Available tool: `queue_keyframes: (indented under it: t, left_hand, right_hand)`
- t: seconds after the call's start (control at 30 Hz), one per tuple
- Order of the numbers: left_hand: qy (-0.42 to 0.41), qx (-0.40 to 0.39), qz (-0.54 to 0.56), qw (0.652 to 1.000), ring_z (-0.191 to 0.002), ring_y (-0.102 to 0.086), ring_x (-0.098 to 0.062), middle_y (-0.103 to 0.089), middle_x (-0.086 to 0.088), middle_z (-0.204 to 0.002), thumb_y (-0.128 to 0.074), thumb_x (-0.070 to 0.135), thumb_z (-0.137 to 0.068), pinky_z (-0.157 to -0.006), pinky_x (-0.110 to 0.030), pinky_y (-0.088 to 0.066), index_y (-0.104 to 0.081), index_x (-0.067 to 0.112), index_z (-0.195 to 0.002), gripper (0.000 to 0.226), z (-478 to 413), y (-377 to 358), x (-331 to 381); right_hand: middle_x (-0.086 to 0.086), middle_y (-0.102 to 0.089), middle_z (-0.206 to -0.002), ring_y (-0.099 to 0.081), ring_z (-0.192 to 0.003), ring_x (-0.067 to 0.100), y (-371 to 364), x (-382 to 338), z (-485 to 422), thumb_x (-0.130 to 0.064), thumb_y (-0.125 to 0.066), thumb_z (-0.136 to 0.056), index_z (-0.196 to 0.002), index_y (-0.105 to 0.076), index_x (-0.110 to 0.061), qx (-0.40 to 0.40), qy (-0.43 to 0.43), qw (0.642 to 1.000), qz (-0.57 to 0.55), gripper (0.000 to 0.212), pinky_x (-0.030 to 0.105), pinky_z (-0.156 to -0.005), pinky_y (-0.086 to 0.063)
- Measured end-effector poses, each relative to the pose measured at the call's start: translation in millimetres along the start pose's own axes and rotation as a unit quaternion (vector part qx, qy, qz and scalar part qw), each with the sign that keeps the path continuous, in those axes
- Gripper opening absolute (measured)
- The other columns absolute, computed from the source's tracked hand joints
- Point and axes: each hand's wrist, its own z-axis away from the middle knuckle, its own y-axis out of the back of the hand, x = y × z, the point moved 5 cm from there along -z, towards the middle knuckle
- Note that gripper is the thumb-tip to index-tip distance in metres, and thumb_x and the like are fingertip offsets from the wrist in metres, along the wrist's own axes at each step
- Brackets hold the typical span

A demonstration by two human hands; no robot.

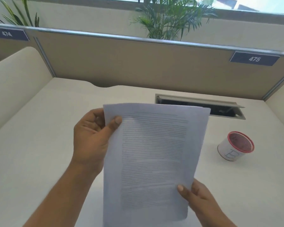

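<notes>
A thin stack of white printed sheets [152,158] is held up above the cream desk [39,145], text side facing me. My left hand [90,138] pinches the stack near its upper left corner, thumb on the front and fingers behind. At the lower right edge my right hand [197,197] pinches the sheets, thumb on the printed face. The bottom of the stack runs out of the frame.
A small white cup with a red mesh rim [236,146] stands on the desk at the right. An open cable hatch [220,105] sits in the desk behind the sheets. Beige partition panels [138,63] labelled 474 and 475 enclose the desk; plants [167,17] rise behind.
</notes>
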Motion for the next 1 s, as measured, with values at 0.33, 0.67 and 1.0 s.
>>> queue_keyframes:
  t: [0.33, 0.67, 1.0]
  left_hand:
    - [0.298, -0.039, -0.193, 0.934, -0.095, -0.076, -0.019, -0.078, -0.002, -0.109, -0.074, 0.043, -0.078, -0.082, -0.036, -0.058, -0.060, 0.018, -0.125, 0.055, -9.2, 65.8, -104.4]
    - [0.288, -0.004, -0.263, 0.921, -0.057, -0.071, -0.015, -0.079, 0.001, -0.080, -0.066, 0.010, -0.095, -0.043, -0.025, -0.046, -0.065, 0.023, -0.105, 0.016, -44.5, 92.7, -150.3]
    - [0.203, 0.053, -0.366, 0.907, -0.077, -0.069, -0.022, -0.072, 0.002, -0.084, -0.071, 0.017, -0.092, -0.064, -0.031, -0.051, -0.066, 0.023, -0.106, 0.016, -130.7, 100.2, -209.6]
  right_hand:
    - [0.023, -0.074, -0.101, -0.072, -0.089, 0.036, -2.5, 37.5, -50.4, 0.011, -0.046, -0.093, -0.111, -0.064, 0.006, 0.136, -0.077, 0.986, -0.054, 0.026, 0.045, -0.083, -0.057]
    - [0.000, -0.077, -0.106, -0.072, -0.099, 0.021, -17.0, 20.3, -173.5, -0.005, -0.048, -0.099, -0.109, -0.068, -0.016, 0.150, -0.096, 0.984, 0.006, 0.025, 0.042, -0.092, -0.054]
    - [0.000, -0.070, -0.103, -0.065, -0.092, 0.012, -2.7, 12.1, -261.5, -0.015, -0.069, -0.086, -0.141, -0.041, -0.024, 0.180, -0.086, 0.961, 0.191, 0.062, 0.027, -0.073, -0.053]
